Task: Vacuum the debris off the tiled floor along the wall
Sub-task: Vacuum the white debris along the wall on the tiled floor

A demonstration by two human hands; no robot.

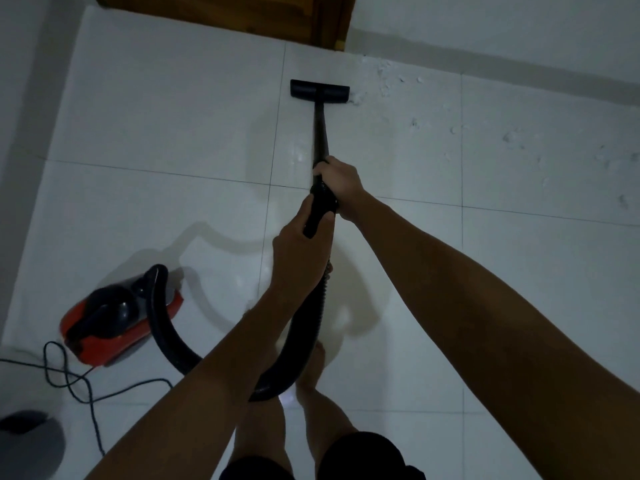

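Gripping the black vacuum wand (320, 133) with both hands, person stands on white tiled floor (173, 133). Right hand (341, 185) is higher up the wand, fingers curled tight round it. Left hand (299, 251) sits just below on the thicker black handle section, fingers wrapped round it too. Black floor nozzle (319, 93) lies flat on the tile, near the wall (485, 29) but not touching it. White debris (388, 76) is scattered along the wall base to the right of the nozzle, one clump just beside the nozzle's right end, more flecks trailing off right across the tiles. Black ribbed hose (304, 327) runs down from the handle, loops between the person's bare legs and curves left to red-and-black canister vacuum (114, 317) on floor at lower left. Dark power cord (69, 379) tangles beside the canister. Wooden door frame (329, 19) at top.
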